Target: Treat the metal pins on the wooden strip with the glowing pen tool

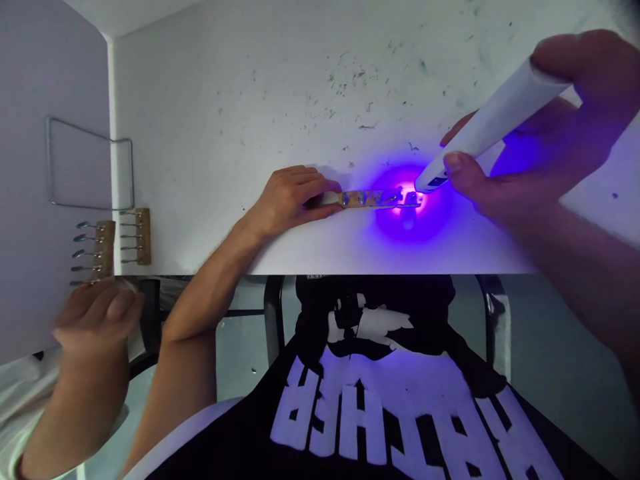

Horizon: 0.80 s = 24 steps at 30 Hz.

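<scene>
Left hand (295, 193): it is lying flat on the white table (225, 133), fingers together and pressing down on the left end of the wooden strip (373, 198), pinning it.
Right hand (540, 140): it is gripping a white UV pen lamp (487, 123), thumb and fingers clamped around the barrel, the arm coming in from the right.
Lamp tip: it is pointing down and left, sitting just beside the strip's right end and casting a violet glow there.
Strip: it is lying near the table's front edge, long axis running left to right, small metal fittings along its top; the lit end is the one farthest from the left fingers.
Key relation: the left hand is touching the strip, while the right hand is reaching it only through the lamp.
Beside: two wooden blocks with metal hooks (120, 241) are lying well apart at the left, near a wire frame (90, 163).
Another person's hand (95, 313): it is hovering at the lower left, fingers loosely curled.
</scene>
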### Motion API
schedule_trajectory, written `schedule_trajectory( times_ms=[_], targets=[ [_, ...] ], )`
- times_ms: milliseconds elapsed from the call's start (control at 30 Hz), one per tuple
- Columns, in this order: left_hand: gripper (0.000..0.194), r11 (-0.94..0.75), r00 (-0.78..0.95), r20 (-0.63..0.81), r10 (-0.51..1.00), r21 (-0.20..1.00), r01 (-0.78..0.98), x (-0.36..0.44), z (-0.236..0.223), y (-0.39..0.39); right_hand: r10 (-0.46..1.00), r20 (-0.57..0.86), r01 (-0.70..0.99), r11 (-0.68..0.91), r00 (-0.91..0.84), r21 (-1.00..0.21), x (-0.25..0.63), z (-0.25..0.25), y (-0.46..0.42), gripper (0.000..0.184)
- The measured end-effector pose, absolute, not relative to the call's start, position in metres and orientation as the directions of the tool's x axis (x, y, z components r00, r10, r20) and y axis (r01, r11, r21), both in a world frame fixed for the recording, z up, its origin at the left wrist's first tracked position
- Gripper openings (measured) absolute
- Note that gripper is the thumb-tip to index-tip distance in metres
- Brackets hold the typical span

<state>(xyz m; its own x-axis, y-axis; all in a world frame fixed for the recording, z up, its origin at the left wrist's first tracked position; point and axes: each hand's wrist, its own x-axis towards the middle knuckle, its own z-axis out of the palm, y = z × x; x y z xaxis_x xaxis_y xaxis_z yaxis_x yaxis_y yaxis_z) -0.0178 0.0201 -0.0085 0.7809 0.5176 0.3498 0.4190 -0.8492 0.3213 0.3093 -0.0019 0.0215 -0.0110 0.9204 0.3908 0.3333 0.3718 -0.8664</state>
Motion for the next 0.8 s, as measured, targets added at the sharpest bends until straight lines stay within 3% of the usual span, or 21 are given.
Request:
schedule_trajectory(
  times_ms=[100, 167, 333, 500, 667, 800],
  targets=[
    [0.029, -0.841, 0.779, 0.336, 0.529, 0.333, 0.428, -0.018, -0.009, 0.02, 0.839, 0.536, 0.436, 0.516, -0.087, -0.737, 0.316, 0.011, 0.0, 0.085],
    [0.029, -0.843, 0.779, 0.342, 0.526, 0.333, 0.423, -0.018, -0.009, 0.02, 0.834, 0.544, 0.473, 0.517, -0.09, -0.714, 0.319, 0.006, 0.001, 0.083],
    [0.028, -0.844, 0.781, 0.342, 0.523, 0.333, 0.42, -0.018, -0.008, 0.02, 0.736, 0.658, 0.398, 0.659, -0.162, -0.638, 0.317, 0.011, -0.003, 0.086],
    [0.029, -0.829, 0.776, 0.325, 0.541, 0.362, 0.427, -0.018, -0.007, 0.02, 0.84, 0.523, 0.381, 0.535, -0.144, -0.754, 0.311, 0.021, -0.005, 0.073],
    [0.031, -0.82, 0.772, 0.309, 0.556, 0.36, 0.446, -0.019, -0.007, 0.02, 0.677, 0.701, 0.374, 0.724, -0.224, -0.58, 0.312, 0.019, -0.005, 0.079],
    [0.032, -0.825, 0.779, 0.305, 0.548, 0.353, 0.442, -0.019, -0.007, 0.019, 0.699, 0.686, 0.437, 0.691, -0.202, -0.576, 0.315, 0.016, -0.003, 0.073]
  ],
)
